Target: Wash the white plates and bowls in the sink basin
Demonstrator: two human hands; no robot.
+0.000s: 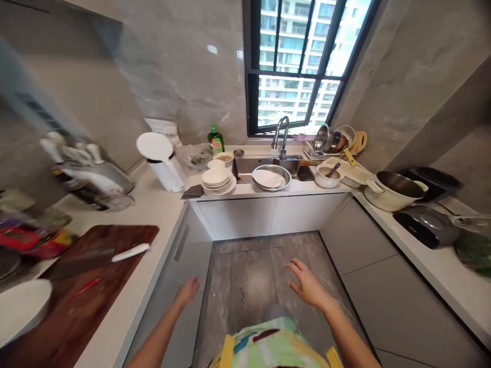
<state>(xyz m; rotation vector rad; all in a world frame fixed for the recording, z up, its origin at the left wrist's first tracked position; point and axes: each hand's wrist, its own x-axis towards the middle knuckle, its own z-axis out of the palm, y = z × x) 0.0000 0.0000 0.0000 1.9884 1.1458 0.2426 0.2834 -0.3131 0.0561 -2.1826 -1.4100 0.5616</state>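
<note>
- Firstly, right hand (303, 283): bare, palm side partly turned inward, fingers and thumb apart from one another, gripping nothing; held over the floor (249, 276), clear of both counters.
- Left hand (187, 290): bare, blurred; cannot tell whether the fingers are together or apart. Held before the grey cabinet front (164, 291), well apart from the right.
- Knife (128, 253), one: broad dark blade, white handle; the loose item nearest the left hand. Lies flat on the chopping board, handle toward the counter's edge.
- Chopping board (111, 286), one: dark reddish brown, on the left counter.
- Red piece (87, 287), one: small, slender, on the board beside the knife.
- White bowl (23, 306), one: large, at the board's near end, cut off by the view's edge.
- Metal basin (284, 174), one: at the sink's front edge, ahead of both hands and well apart from them; pale contents, nature unclear.
- Plates (219, 190), several: white, stacked left of the basin.
- Sink (243, 168), one: steel, below the window (276, 99), with a curved faucet (282, 135).
- Detergent bottle (217, 142), one: green, upright behind the plates.
- White pot (326, 180), one: right of the basin, dark-handled utensil (333, 170) leaning inside.
- Cream pot (387, 200), one: two-handled, on the right counter.
</note>
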